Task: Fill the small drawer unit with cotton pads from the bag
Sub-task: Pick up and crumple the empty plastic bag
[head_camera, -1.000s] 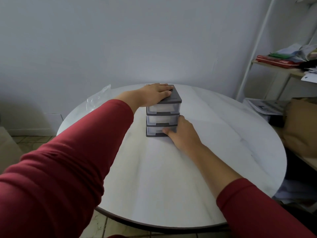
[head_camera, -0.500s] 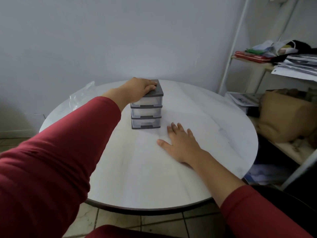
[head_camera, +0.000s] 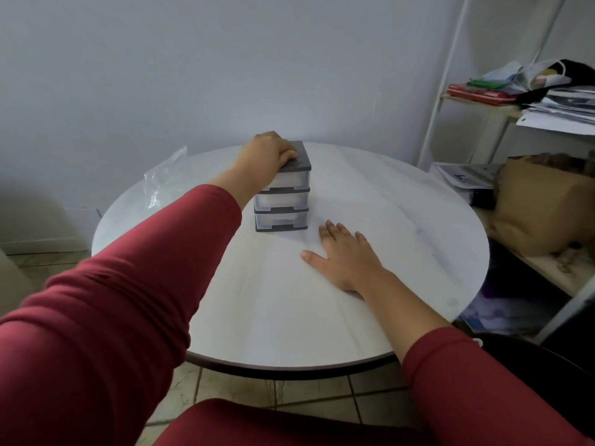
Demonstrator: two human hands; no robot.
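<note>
A small drawer unit (head_camera: pixel 283 201) with a dark grey frame and three clear drawers, all pushed in, stands on the round white table (head_camera: pixel 289 300). My left hand (head_camera: pixel 267 154) rests on its top, fingers curled over the lid. My right hand (head_camera: pixel 344 257) lies flat on the table just right of and in front of the unit, fingers spread, holding nothing. A clear plastic bag (head_camera: pixel 164 178) lies at the table's far left edge; I cannot make out its contents.
A white shelf rack (head_camera: pixel 450 91) stands at the right with papers, red folders and a brown paper bag (head_camera: pixel 541 204). The wall is close behind the table. Tiled floor shows below the near edge.
My right hand left the bottom drawer's front and now lies flat on the table. My left hand stayed on top of the unit. The view pulled back and turned right.
</note>
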